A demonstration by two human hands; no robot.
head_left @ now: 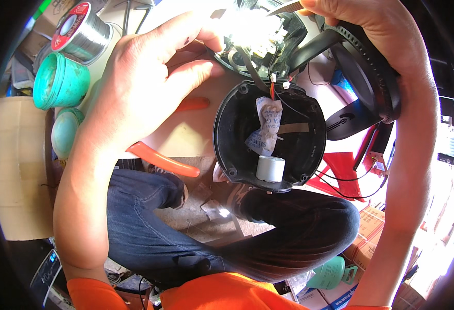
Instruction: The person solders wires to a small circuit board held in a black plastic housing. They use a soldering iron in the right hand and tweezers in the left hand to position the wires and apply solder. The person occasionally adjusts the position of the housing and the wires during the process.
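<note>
My left hand (149,67) has thumb and forefinger at the left rim of a black housing half (299,39), apparently gripping it. Glare washes out much of the circuit board (260,39) inside. At the upper right, my right hand (361,20) pinches a pointed metal tool with a textured grip (289,7), its tip over the board; the exact kind is unclear. Below, a round black housing half (299,150) lies open. Inside are a white desiccant packet (265,126), a tan strip (293,127) and a white cylinder (270,169). Thin wires with white connectors (273,77) run between the halves.
A black toothed bracket (366,67) stands beside my right wrist. Orange-handled pliers (165,161) lie by the table edge. At left are a solder spool (82,33), a green tub (64,80) and a cardboard box (20,170). Thin black cables (351,196) hang at right.
</note>
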